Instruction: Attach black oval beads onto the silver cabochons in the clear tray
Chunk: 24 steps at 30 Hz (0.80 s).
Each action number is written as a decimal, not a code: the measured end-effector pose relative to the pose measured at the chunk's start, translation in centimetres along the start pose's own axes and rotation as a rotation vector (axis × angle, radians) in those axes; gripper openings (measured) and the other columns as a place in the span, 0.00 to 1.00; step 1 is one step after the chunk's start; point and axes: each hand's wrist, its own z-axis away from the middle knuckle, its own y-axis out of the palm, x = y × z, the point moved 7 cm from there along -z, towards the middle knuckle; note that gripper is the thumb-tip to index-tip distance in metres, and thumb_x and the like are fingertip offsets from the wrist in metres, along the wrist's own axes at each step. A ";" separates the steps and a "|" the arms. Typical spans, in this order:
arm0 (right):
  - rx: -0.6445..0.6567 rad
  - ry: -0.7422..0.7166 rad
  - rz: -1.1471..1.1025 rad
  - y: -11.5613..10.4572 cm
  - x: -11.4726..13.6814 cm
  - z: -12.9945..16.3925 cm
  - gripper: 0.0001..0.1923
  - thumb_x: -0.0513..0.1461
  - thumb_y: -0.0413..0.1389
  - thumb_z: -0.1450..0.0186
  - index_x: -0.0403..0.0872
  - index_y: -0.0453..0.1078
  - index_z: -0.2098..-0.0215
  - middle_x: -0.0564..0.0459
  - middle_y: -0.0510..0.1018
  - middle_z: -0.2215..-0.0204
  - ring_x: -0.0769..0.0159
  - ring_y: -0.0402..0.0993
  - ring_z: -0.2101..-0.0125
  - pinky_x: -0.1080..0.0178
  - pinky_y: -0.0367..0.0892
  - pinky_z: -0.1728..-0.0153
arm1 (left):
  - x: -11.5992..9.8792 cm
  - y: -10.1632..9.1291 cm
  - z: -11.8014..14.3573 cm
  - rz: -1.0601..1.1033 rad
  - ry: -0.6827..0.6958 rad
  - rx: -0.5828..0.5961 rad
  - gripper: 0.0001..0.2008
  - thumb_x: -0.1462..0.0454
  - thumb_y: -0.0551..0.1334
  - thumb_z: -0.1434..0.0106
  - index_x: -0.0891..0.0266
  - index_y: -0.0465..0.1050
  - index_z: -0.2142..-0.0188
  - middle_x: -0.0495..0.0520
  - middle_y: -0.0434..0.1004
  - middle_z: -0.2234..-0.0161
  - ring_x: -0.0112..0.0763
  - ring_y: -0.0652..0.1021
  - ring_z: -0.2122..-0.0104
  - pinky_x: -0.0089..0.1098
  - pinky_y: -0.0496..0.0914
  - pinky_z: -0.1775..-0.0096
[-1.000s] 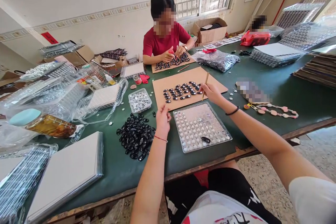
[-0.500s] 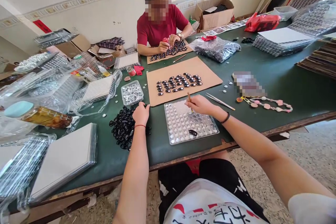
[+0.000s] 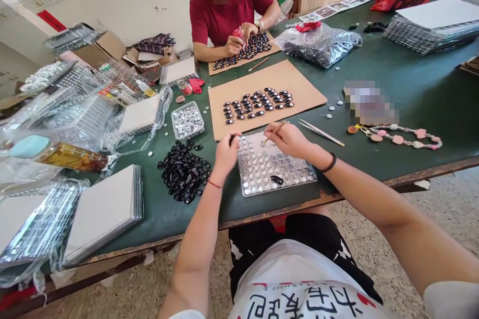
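The left hand (image 3: 226, 155) holds a black piece (image 3: 235, 134) between closed fingers at the tray's (image 3: 262, 191) far left corner; the right hand's (image 3: 289, 140) fingers grip a thin stick (image 3: 277, 128), tip over the tray. This seems a pick-up step; the next move calls for a light, steady lift.

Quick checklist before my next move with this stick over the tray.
1. Stick gripped: ok, the right hand holds the stick.
2. Stick tip over the tray: ok.
3. Tip touching one of the discs: cannot tell, too small.
4. Left hand holding a dark piece: ok.
5. Tray free of loose black pieces: not ok, a black piece lies on it.
6. Tweezers clear of the tray: ok, they lie beside it.
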 end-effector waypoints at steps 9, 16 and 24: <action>-0.053 -0.013 0.045 0.5 0.4 0.4 0.15 0.44 0.41 0.34 0.44 0.65 0.68 0.49 0.74 0.70 0.67 0.68 0.72 0.66 0.56 0.72 | -2.4 4.6 3.1 -0.435 0.278 0.159 0.13 0.55 0.52 0.40 0.58 0.70 0.64 0.50 0.69 0.76 0.29 0.69 0.74 0.27 0.58 0.71; -0.305 0.171 -0.038 -2.2 -1.0 0.6 0.18 0.46 0.38 0.33 0.45 0.63 0.69 0.51 0.71 0.78 0.68 0.66 0.76 0.67 0.56 0.74 | -2.0 5.1 2.9 -0.288 0.216 0.165 0.11 0.57 0.60 0.45 0.55 0.72 0.63 0.51 0.72 0.72 0.30 0.70 0.72 0.26 0.59 0.69; -0.054 -0.019 -0.003 0.3 1.5 0.9 0.15 0.44 0.38 0.34 0.45 0.61 0.63 0.49 0.72 0.70 0.66 0.66 0.72 0.66 0.58 0.71 | -3.3 3.0 2.7 -0.248 0.300 0.103 0.17 0.57 0.54 0.41 0.56 0.68 0.53 0.51 0.74 0.68 0.30 0.72 0.69 0.26 0.62 0.65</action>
